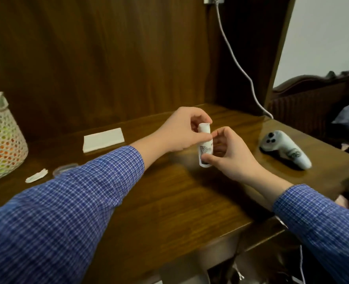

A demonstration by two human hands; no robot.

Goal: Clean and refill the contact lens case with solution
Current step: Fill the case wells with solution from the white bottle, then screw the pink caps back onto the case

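Observation:
A small white solution bottle (pixel 205 147) stands upright just above the wooden desk (pixel 169 201), held between both hands. My left hand (pixel 179 132) grips its upper part, fingers curled around the cap end. My right hand (pixel 231 154) pinches the lower body with thumb and fingers. Far to the left, a clear round lens case part (pixel 64 168) lies on the desk, partly hidden by my left sleeve. A crumpled white tissue scrap (pixel 36 176) lies beside it.
A folded white tissue (pixel 103 139) lies behind my left arm. A white mesh basket (pixel 2 144) with colourful contents stands at the left edge. A white controller (pixel 284 148) rests at the right, and a white cable (pixel 239 66) hangs down the back panel.

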